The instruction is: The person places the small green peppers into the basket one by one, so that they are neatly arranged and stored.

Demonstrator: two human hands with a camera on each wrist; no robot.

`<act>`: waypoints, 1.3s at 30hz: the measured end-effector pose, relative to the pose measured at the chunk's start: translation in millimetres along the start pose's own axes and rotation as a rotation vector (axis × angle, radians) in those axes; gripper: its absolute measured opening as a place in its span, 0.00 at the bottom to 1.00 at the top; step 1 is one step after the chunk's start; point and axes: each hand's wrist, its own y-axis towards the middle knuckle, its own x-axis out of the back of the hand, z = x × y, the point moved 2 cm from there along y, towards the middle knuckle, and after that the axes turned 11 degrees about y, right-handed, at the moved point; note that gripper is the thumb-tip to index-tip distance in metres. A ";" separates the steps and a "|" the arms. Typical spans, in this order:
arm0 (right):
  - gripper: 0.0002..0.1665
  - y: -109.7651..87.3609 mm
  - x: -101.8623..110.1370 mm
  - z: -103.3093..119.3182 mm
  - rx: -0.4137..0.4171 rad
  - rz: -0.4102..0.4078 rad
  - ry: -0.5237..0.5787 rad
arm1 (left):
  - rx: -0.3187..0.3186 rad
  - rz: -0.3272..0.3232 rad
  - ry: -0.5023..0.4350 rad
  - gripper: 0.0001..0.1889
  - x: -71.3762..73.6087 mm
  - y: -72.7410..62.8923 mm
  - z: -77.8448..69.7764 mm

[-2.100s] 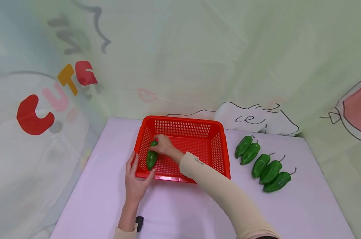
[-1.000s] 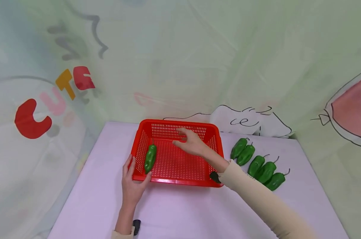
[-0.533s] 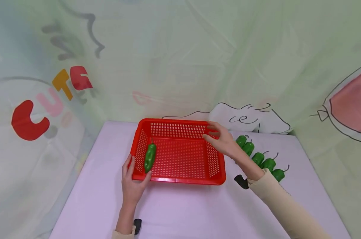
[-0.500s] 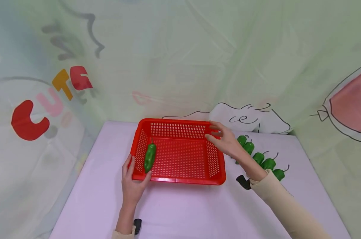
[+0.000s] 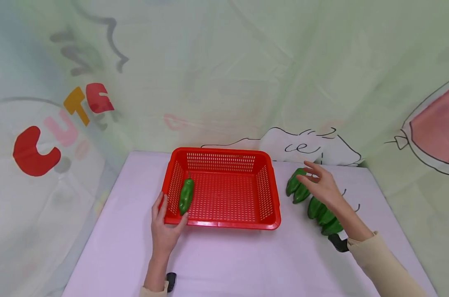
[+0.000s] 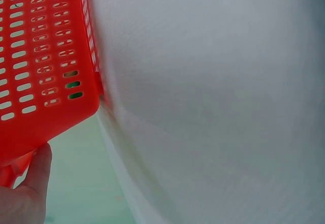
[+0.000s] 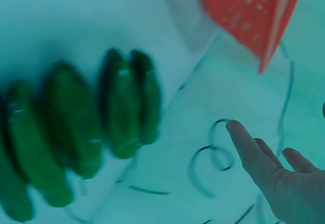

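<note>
A red plastic basket [image 5: 224, 226] with slotted walls stands on the table. One green pepper [image 5: 186, 196] lies along its left side. My left hand [image 5: 165, 236] holds the basket's near left corner, fingers along the left wall and thumb at the front rim. In the left wrist view, part of that hand [image 6: 25, 198] touches the rim from below. To the right of the basket, my right hand [image 5: 325, 187] hovers over several green peppers [image 5: 325, 218], fingers spread and holding nothing. It partly hides them. In the right wrist view, the peppers [image 7: 71, 120] lie apart from the fingers [image 7: 254, 158].
The table [image 5: 224, 264] has a pale lilac cover. Printed cloth [image 5: 224, 74] hangs behind it and at both sides. Dark wrist gear [image 5: 171, 281] shows at my left cuff, and another dark piece [image 5: 338, 242] at my right cuff.
My right hand let go of the pepper in the basket, drew back, and moved right out over the loose peppers. My left hand stays at the basket's corner.
</note>
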 end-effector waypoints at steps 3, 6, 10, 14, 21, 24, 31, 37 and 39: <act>0.43 -4.7 10.9 -15.0 -0.031 -0.008 0.018 | 0.003 0.003 -0.003 0.48 1.1 -1.3 0.3; 0.44 -9.7 21.1 -25.7 -0.049 -0.025 0.028 | 0.008 0.000 -0.002 0.48 2.2 -2.4 1.5; 0.45 -15.9 34.9 -35.3 -0.077 -0.081 0.047 | 0.005 -0.010 -0.007 0.47 3.5 -2.4 2.0; 0.45 -21.4 48.0 -47.6 -0.138 -0.149 0.034 | -0.002 -0.008 -0.010 0.47 3.2 -2.4 1.5; 0.44 -31.5 57.2 -80.4 -0.241 -0.215 0.027 | 0.003 -0.013 -0.003 0.47 2.4 -2.8 2.3; 0.43 -35.0 59.1 -95.3 -0.277 -0.250 0.048 | -0.003 -0.012 -0.004 0.47 2.7 -2.3 1.4; 0.43 -39.6 59.5 -119.9 -0.372 -0.322 0.151 | -0.006 -0.006 0.002 0.47 2.1 -1.4 0.7; 0.43 -42.1 61.3 -129.2 -0.401 -0.368 0.117 | -0.001 0.003 -0.001 0.47 1.4 -0.5 -1.1; 0.43 -43.1 62.1 -132.6 -0.402 -0.385 0.101 | -0.002 0.003 0.004 0.47 1.2 -0.5 -1.3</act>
